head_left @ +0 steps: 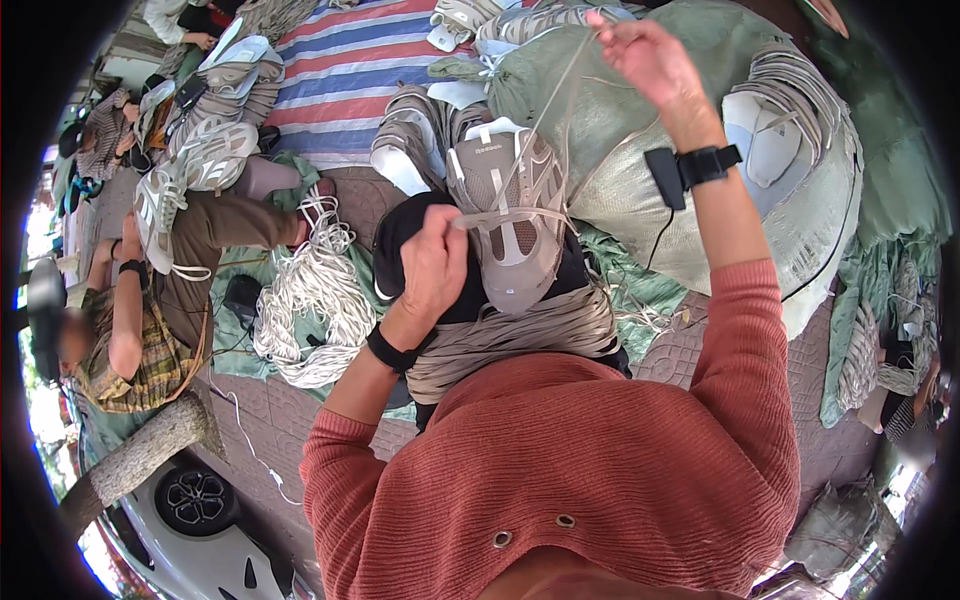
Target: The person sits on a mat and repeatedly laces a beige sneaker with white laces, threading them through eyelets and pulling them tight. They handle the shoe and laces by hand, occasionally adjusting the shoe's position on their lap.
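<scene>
Lacing a taupe sneaker [510, 225]: the left hand [432, 265] pinches its lace [540, 125] beside the eyelets. The right hand [648, 55], raised beyond, grips the lace's end.

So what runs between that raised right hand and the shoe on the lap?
In the head view, pale laces stretch from the right hand to the taupe shoe; behind lies a green sack.

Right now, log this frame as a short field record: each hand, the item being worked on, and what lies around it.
left hand: pinching a lace at the shoe's side
right hand: raised, pulling the lace taut
shoe: grey-beige sneaker on the lap, toe toward the person
lap: bundle of beige laces under the shoe
left side: pile of white laces, a seated person
behind: green sack, striped sheet
</scene>
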